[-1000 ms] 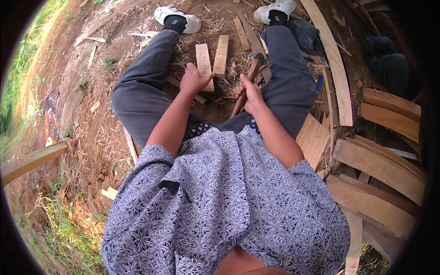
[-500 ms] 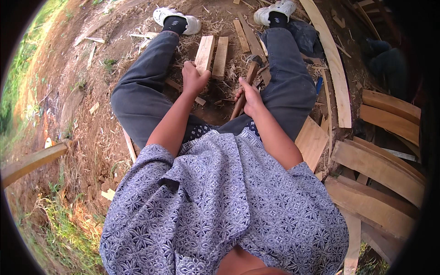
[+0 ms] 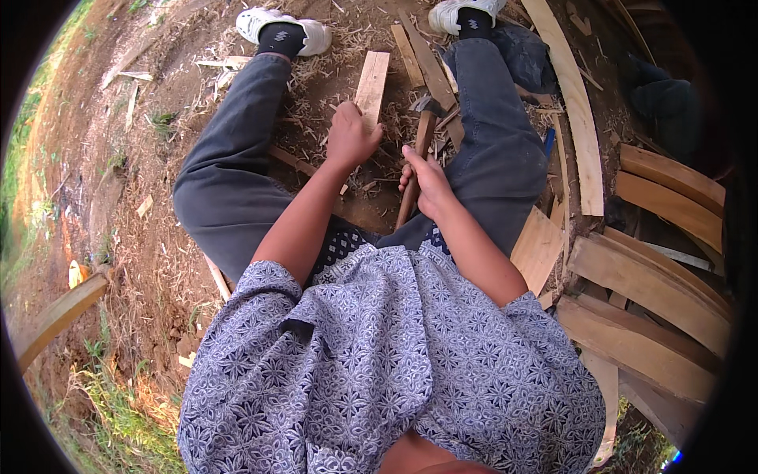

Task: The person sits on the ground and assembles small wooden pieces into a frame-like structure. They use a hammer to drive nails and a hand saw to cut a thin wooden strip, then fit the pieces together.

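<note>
A person sits on bare ground with both legs spread, leaving a working space between the left trouser leg (image 3: 233, 162) and the right trouser leg (image 3: 499, 118). In that space, the left hand (image 3: 353, 137) grips the near end of a pale wooden block (image 3: 373, 83), whose far end points away from the body. The thumb lies at the block's right side; the other fingers curl at its left, partly hidden, so how tightly they press cannot be told. Holding only the near end leaves most of the upper face uncovered.

Just to the right, the right hand (image 3: 429, 183) holds a wooden-handled hammer (image 3: 425, 130), fingers wrapped around the handle and thumb stretched along it, perhaps for steadiness. The metal head is at the far end, apart from the block and clear of both hands.

Wood shavings (image 3: 320, 88) litter the dirt. A long plank (image 3: 580, 130) lies beyond the right leg, and curved timbers (image 3: 643, 276) are piled at the right, seemingly within reach.
</note>
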The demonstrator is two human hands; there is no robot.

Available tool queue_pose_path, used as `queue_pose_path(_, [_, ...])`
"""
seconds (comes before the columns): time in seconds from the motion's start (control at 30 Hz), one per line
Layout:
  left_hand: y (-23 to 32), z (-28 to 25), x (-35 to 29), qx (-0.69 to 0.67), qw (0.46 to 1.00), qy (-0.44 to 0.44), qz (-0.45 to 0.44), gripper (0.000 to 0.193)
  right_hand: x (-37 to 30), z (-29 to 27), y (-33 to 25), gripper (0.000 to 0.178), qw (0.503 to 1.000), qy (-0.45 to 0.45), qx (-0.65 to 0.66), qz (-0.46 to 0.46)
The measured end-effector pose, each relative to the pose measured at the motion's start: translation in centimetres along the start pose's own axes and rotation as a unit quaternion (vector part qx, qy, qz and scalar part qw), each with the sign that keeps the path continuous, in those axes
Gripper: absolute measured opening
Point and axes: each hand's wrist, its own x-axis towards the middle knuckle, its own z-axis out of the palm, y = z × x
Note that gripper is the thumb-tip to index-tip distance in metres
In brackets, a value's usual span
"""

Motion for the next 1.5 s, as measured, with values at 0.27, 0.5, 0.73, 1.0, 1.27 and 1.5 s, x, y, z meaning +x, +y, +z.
queue_pose_path(0.27, [2.9,-2.0,0.3,0.029,0.994,-0.087,-0.061,0.059,-0.8,-1.1,-0.5,0.030,0.999,0.030,0.016,0.000])
queue_pose_path(0.5, [1.3,-2.2,1.6,0.079,0.992,-0.088,-0.037,0.057,-0.2,-1.8,-0.6,0.031,0.999,0.037,0.003,0.005])
queue_pose_path(0.73, [1.1,-1.1,0.9,0.003,0.999,-0.035,-0.022,0.072,1.0,-1.9,-0.4,0.032,0.999,0.039,-0.012,0.013])
queue_pose_path(1.0, [1.1,-1.3,-1.3,-0.048,0.995,0.005,-0.083,0.040,2.8,-2.5,0.4,0.035,0.999,0.015,-0.034,0.024])
queue_pose_path(1.27, [-1.0,-2.0,-2.1,-0.059,0.977,0.187,-0.090,0.036,7.2,-4.4,2.3,0.026,0.998,0.016,-0.056,0.020])
queue_pose_path(1.5, [-4.6,-2.6,-3.4,0.030,0.973,0.049,-0.222,0.050,8.2,-3.4,2.4,0.028,0.999,-0.017,-0.049,0.017])
